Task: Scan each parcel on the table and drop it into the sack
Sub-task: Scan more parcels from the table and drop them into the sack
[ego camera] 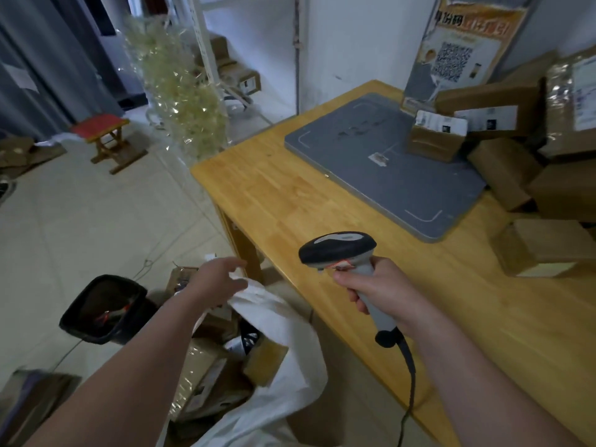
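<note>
Gripping the smooth gray plastic handle of a scanner point(338, 248), the right hand point(383, 295) has its fingers curled round it, forefinger by a red glow under the head. The scanner's long axis runs from the black coiled cable at the lower right up to the rounded black head, which points left over the edge of the wooden table point(290, 201). The left hand point(219, 279) hovers over the rim of the crinkled white sack point(283, 317) on the floor, fingers loosely spread, holding nothing. Brown cardboard parcels point(206, 372), some glossy with tape, lie inside the sack. More boxy parcels are piled at the table's right; a small box point(432, 137) with a white label stands on a flat gray pad point(371, 175). A poster point(461, 50) behind shows a square code; its writing is too blurred to read.
</note>
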`<state>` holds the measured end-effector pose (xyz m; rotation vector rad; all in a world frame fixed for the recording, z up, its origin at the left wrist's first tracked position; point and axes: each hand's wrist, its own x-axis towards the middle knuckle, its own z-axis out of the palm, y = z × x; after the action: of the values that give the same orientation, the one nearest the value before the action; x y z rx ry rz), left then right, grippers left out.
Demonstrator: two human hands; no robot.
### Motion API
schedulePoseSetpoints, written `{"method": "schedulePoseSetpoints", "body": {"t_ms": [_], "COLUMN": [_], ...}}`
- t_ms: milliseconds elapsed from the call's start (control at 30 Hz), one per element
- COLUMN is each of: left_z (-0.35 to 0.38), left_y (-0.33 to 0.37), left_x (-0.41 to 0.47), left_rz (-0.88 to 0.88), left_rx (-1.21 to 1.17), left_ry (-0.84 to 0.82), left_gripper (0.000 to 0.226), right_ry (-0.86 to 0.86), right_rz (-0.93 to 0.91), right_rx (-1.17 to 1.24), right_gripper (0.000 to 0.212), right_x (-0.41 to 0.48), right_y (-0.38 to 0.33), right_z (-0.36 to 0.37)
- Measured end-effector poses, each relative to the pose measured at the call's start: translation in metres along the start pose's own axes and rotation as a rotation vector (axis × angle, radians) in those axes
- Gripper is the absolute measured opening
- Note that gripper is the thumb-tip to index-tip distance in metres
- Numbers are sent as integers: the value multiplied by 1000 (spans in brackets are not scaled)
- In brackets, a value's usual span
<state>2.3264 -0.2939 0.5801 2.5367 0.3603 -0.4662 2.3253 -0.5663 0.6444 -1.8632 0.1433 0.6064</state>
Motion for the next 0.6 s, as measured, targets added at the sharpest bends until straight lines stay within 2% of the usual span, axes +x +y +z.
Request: {"method": "schedulePoseSetpoints", "body": {"t_ms": [333, 467, 600], "left_z": [-34, -36, -31], "left_y": [211, 279, 328], "left_x": [20, 31, 52], "left_rz": [473, 594, 642], "left_rx": [-153, -149, -132], "left_ry": [23, -23, -55], "left_gripper": [38, 39, 40], "right_ry": [384, 534, 642], "right_rz": [-118, -142, -140], "right_rx": [224, 270, 312], "right_gripper": [12, 14, 15], "right_x": [-27, -38, -35], "right_y": [-16, -29, -31], "right_z": [-123, -171, -206]}}
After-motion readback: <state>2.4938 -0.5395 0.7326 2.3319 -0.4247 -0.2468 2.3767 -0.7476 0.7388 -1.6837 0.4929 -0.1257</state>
